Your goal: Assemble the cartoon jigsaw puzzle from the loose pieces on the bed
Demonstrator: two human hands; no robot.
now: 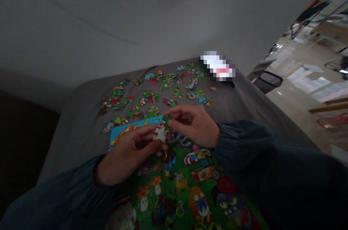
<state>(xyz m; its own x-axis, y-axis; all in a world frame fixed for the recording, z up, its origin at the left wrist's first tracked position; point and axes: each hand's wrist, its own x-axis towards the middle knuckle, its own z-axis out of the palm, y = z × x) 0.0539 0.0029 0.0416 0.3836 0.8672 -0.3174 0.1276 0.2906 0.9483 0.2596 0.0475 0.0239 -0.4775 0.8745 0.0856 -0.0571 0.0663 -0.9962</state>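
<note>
My left hand (133, 150) is closed with a light, whitish jigsaw puzzle piece (160, 134) between its thumb and fingers. Close against it, my right hand (190, 123) pinches a green puzzle piece (167, 118) at its fingertips. Both hands are over a partly joined jigsaw puzzle (174, 183), green with cartoon plants, mushrooms and figures. A blue strip (141, 123) forms the puzzle's far left edge. My forearms and hands cover parts of the picture.
Many loose puzzle pieces (148, 96) lie scattered beyond the hands on a grey cloth (81, 114). A lit device (217, 67), its screen blurred out, rests at the back right. Behind is a pale wall (163, 12); at right, a floor (299, 81) with furniture.
</note>
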